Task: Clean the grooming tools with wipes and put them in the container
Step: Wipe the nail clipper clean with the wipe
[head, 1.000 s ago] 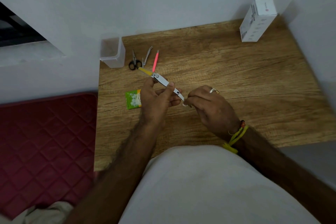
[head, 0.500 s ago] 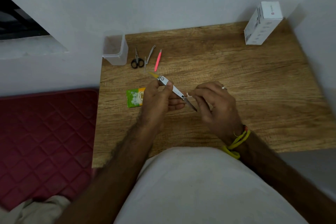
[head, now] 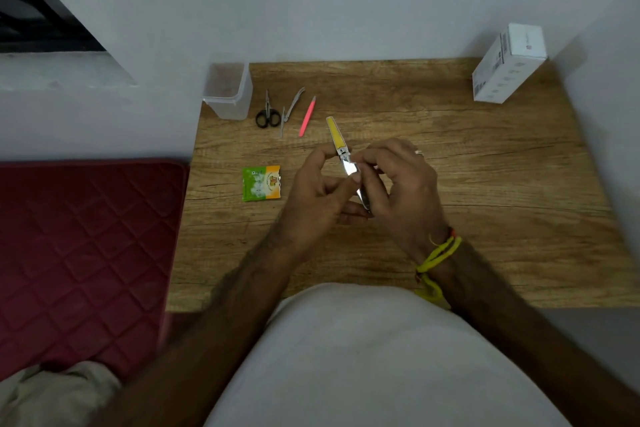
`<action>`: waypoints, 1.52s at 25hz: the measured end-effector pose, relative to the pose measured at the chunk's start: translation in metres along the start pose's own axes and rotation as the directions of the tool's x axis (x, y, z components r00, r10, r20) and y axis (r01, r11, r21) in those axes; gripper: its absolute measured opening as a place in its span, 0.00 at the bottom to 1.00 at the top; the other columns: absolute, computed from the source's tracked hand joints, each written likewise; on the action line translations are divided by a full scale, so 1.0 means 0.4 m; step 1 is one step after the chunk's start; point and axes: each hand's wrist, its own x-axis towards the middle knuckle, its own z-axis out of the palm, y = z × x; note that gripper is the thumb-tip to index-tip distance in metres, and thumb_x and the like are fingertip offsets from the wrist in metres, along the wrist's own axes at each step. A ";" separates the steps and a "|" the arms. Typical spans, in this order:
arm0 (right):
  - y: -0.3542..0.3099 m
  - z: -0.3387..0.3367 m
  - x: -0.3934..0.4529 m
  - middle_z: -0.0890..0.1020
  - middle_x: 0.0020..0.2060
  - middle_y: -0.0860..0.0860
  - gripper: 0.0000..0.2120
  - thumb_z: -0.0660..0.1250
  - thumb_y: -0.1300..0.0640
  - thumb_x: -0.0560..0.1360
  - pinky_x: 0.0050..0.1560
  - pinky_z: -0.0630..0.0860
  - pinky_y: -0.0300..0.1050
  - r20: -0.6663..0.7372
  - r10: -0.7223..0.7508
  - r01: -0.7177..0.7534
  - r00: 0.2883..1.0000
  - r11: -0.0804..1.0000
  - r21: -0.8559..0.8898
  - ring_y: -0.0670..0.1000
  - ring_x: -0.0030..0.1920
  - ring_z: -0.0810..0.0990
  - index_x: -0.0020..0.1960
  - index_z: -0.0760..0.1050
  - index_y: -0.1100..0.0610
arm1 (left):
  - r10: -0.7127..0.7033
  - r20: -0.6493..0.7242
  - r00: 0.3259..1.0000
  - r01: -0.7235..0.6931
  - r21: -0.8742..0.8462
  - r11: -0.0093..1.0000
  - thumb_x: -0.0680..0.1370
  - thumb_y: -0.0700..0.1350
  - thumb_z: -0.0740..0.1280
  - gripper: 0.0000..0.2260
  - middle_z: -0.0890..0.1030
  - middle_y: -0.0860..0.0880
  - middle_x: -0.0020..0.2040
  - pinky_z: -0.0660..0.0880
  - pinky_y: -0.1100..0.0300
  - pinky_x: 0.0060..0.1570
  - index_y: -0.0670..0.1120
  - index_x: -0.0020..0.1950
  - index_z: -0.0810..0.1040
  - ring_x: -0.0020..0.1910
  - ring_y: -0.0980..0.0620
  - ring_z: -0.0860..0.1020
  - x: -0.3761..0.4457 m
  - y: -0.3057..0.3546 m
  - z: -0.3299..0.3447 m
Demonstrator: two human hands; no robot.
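A nail clipper [head: 341, 149] with a yellow handle and shiny metal body stands nearly upright over the middle of the wooden table [head: 485, 191]. My left hand [head: 317, 194] grips its metal part. My right hand [head: 401, 191] pinches the same metal part from the right; whether a wipe is between the fingers is hidden. Small black-handled scissors [head: 267, 113], a metal nail tool [head: 291, 109] and a pink tool [head: 307, 116] lie at the back left. A clear plastic container [head: 228, 90] stands beside them at the table's back-left corner.
A green and orange wipe sachet [head: 261, 183] lies left of my hands. A white box [head: 509, 62] stands at the back right against the wall. A red quilted mattress [head: 79, 253] lies left of the table.
The clipper swung from lying slanted to the left to pointing almost straight away from me. My right hand slid up from its lower end onto the metal part.
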 end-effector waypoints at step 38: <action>0.032 -0.006 -0.040 0.82 0.46 0.60 0.12 0.62 0.63 0.79 0.47 0.76 0.53 0.020 -0.142 0.143 0.990 0.978 -0.150 0.60 0.45 0.80 0.52 0.82 0.67 | 0.022 0.080 0.997 -0.030 0.098 0.995 0.81 0.31 0.62 0.16 0.83 0.32 0.41 0.81 0.57 0.33 0.44 0.67 0.69 0.35 0.46 0.85 0.002 -0.020 0.018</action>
